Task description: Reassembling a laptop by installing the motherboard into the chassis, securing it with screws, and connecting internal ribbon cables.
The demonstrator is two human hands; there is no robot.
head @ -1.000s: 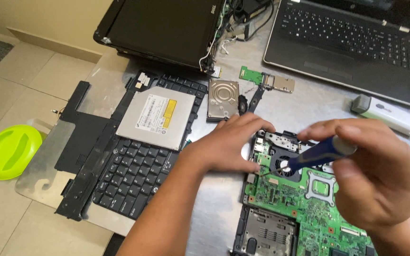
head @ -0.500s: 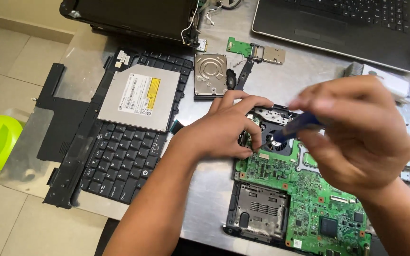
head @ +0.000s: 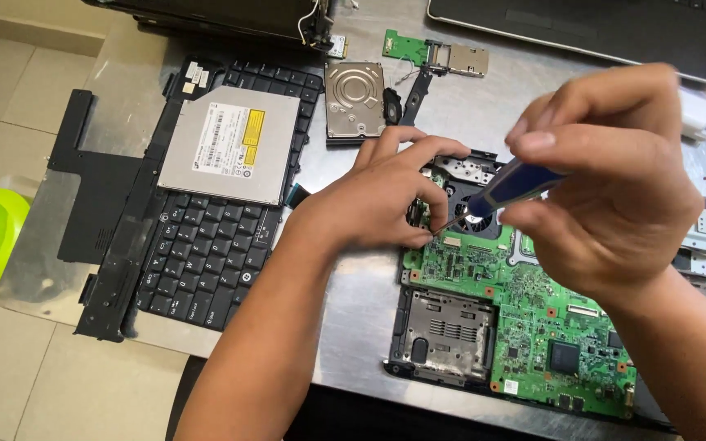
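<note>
Bare metal table (head: 361, 318) between keyboard (head: 206, 253) and motherboard (head: 533, 318).

Bright, even daylight fills the scene, seemingly from the far side. The metal table (head: 369, 294) shows a soft, pale sheen. Faint shadows sit under the hands. The right hand (head: 606, 175), nearest the camera, looks slightly soft, perhaps from motion. The green circuit board (head: 533, 318) is sharp.

Blue-handled screwdriver (head: 510, 186) (tilted, tip down-left) over green motherboard (head: 533, 314), flat on table.
</note>
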